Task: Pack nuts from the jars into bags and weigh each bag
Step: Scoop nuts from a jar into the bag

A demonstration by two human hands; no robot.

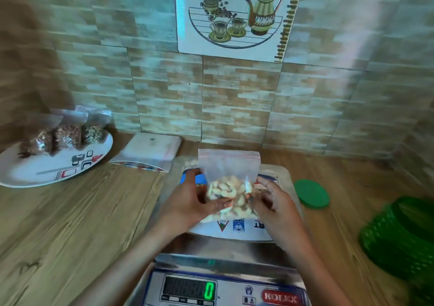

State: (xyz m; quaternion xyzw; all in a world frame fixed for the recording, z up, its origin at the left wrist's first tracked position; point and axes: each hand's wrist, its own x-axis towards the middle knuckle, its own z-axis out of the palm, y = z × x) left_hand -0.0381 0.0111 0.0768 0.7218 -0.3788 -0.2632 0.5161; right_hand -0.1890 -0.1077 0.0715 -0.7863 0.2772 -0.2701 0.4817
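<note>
A clear zip bag (229, 171) partly filled with pale cashew nuts is held upright above the steel pan (285, 176) of a digital scale (225, 289). My left hand (190, 202) grips the bag's left side, thumb across the front. On the bag's right side, my right hand (270, 202) pinches it with thumb and fingers. The scale's green display reads 0. A larger packet with printed labels lies on the pan under the bag, and I cannot tell whether the bag touches it.
A white plate (47, 169) at the left carries three filled bags of nuts (63, 136). A stack of empty bags (150, 150) lies behind the scale. A green lid (311, 194) and a green jar (399, 235) sit at the right on the wooden counter.
</note>
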